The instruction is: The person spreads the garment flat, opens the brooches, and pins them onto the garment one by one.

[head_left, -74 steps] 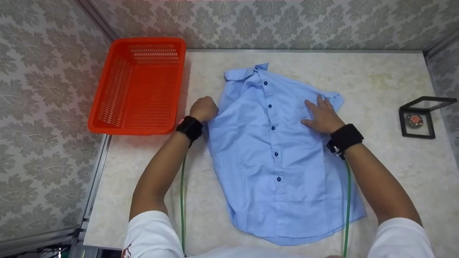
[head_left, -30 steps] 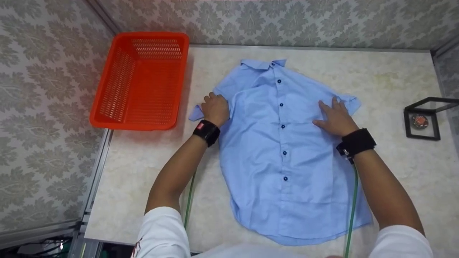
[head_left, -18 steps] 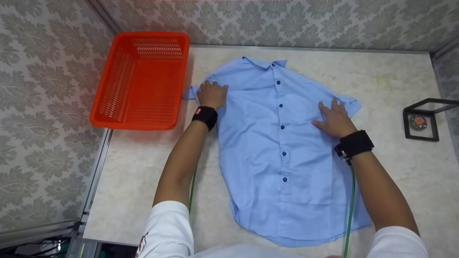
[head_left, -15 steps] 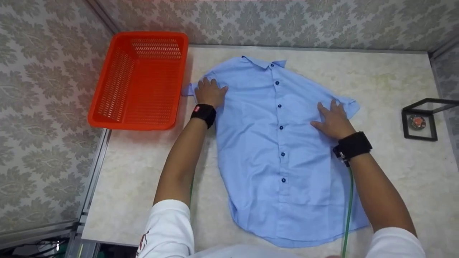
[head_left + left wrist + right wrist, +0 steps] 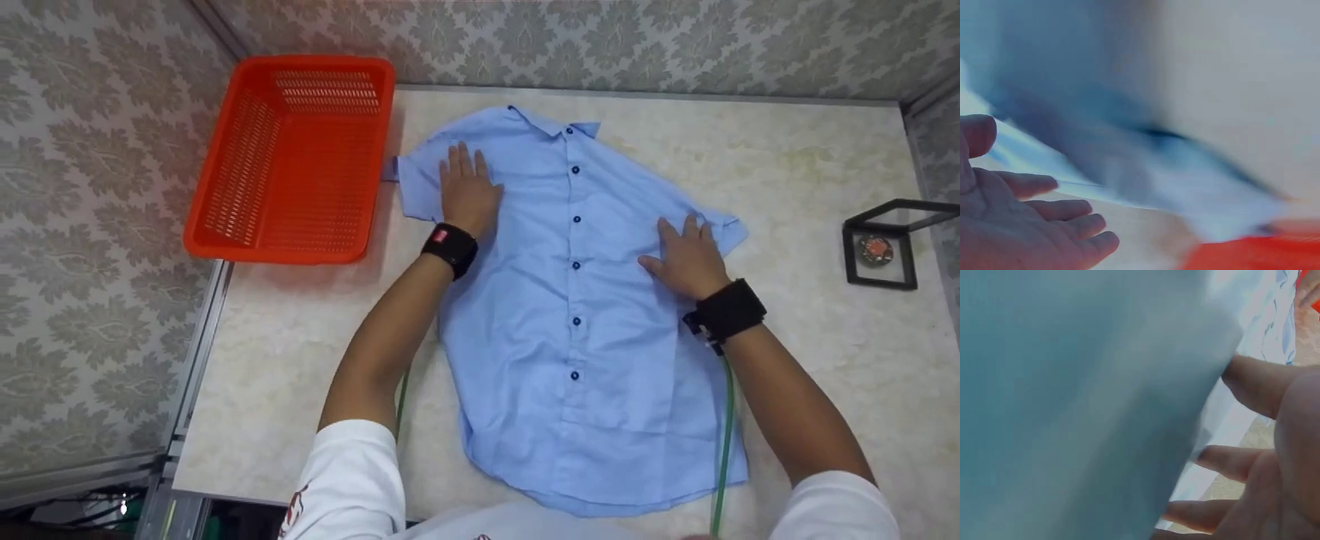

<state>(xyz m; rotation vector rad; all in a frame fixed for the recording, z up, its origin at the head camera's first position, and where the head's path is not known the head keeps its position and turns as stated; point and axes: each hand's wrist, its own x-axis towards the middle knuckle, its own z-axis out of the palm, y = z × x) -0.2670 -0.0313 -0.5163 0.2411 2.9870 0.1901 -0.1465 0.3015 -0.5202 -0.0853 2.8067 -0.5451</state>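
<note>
A red basket stands at upper left, an open black case at right, patterned wallpaper along the top.

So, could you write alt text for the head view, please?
A person's left hand and right hand are over a light blue short-sleeved button-up shirt, laid out front-up on a pale table. A red plastic basket sits at left, an open black-framed display case at right.

Grey damask-patterned wallpaper surrounds a pale marbled table on three sides, metal framing running along its left edge
</note>
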